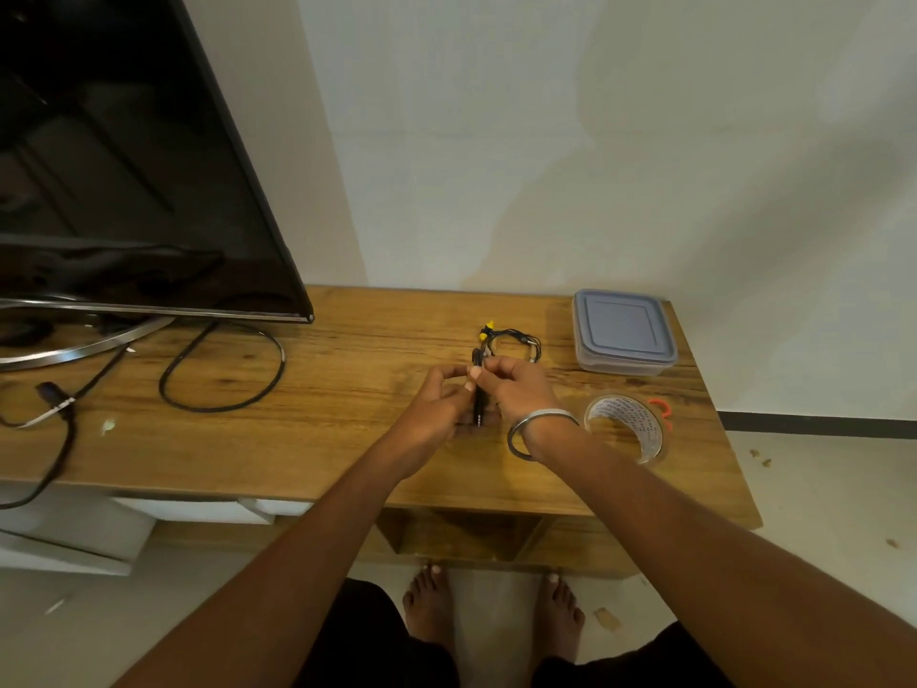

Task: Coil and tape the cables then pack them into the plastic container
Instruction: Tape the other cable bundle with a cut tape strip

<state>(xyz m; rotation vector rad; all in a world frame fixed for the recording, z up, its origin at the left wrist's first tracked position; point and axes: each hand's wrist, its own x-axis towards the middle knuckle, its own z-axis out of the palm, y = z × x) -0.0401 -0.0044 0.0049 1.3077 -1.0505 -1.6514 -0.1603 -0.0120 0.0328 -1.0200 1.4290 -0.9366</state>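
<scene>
Both hands meet over the wooden table [322, 389]: my left hand [436, 404] and right hand [521, 389] pinch a folded black cable [479, 394] between them. Tape roll [627, 427] just right. Beyond, a second cable [511, 340]; lidded plastic container [622, 332] far right.

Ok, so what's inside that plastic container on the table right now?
The plastic container sits closed at the table's far right corner. Its grey-blue lid covers the top, so most of the inside is hidden. Through the clear side wall nothing can be made out.
</scene>
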